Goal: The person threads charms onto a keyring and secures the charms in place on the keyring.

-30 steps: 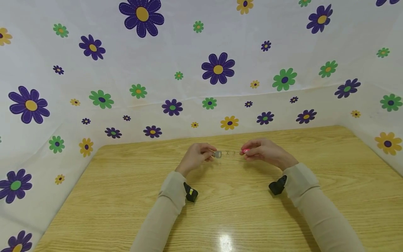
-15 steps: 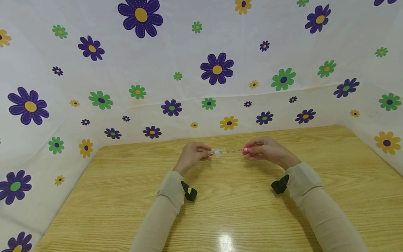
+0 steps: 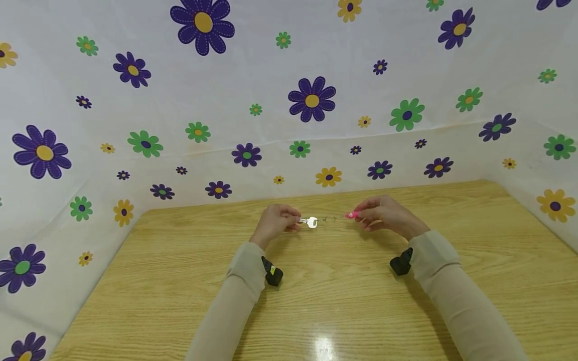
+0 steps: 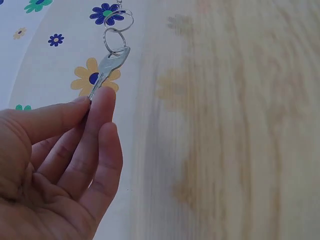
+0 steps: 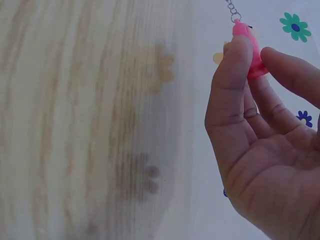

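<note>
My left hand (image 3: 276, 223) pinches a silver key (image 3: 310, 222) by its blade, the head pointing right. In the left wrist view two linked metal rings (image 4: 114, 41) pass through the head of the key (image 4: 113, 60). From the rings a thin chain (image 5: 231, 9) runs across to a small pink key charm (image 3: 352, 215). My right hand (image 3: 389, 215) pinches that charm (image 5: 257, 67) between thumb and fingers, which cover part of it. Rings and chain stretch between the two hands above the table.
The hands are over the far half of a wood-grain table (image 3: 334, 301). Behind and beside it hangs a white cloth (image 3: 253, 75) printed with flowers. A black wrist camera (image 3: 273, 275) sits on the left wrist, another black camera (image 3: 401, 263) on the right.
The key has turned in the left fingers, its head now showing bright and flat. My right hand has shifted slightly right with the charm, and more of the charm shows.
</note>
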### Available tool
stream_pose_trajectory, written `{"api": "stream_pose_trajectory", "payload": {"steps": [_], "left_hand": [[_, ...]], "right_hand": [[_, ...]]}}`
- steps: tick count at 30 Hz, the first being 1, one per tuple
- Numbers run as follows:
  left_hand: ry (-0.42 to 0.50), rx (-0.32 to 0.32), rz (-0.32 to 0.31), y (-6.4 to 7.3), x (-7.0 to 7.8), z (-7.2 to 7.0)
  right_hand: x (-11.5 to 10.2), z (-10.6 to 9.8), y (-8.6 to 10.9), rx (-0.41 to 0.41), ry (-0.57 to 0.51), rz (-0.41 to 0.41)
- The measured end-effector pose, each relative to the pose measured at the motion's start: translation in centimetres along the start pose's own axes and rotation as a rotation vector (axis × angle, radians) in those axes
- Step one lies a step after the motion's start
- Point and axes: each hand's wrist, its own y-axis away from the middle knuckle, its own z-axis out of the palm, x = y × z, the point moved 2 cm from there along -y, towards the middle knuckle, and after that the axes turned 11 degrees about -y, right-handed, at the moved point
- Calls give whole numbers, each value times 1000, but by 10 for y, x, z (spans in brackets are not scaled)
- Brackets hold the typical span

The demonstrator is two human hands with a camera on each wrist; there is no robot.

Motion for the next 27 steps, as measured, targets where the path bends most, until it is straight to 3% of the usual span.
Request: {"api": "stream_pose_trajectory", "payload": {"steps": [9, 19, 27], "left_hand": [[-56, 40, -57, -5, -2, 0], [-15, 52, -111, -8, -2, 5], [-126, 65, -83, -10, -3, 3]], "right_hand": [[-1, 2, -9, -6, 82, 44], [1, 2, -20, 42, 113, 105], [0, -1, -18, 65, 139, 88]]}}
